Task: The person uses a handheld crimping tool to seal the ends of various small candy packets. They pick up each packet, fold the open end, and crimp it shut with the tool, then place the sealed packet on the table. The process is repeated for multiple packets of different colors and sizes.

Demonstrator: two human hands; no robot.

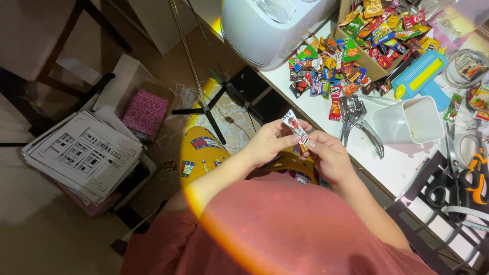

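Both of my hands hold one small white and red snack packet in front of my chest, just off the table's edge. My left hand pinches its upper end between thumb and fingers. My right hand grips the lower end. A pile of several colourful little snack packets lies on the white table beyond my hands, spilling from an open cardboard box.
Metal hole-punch pliers, a white plastic cup, a blue and yellow tool, scissors and a white appliance sit on the table. On the floor: a paper stack, pink box, tripod, yellow bin.
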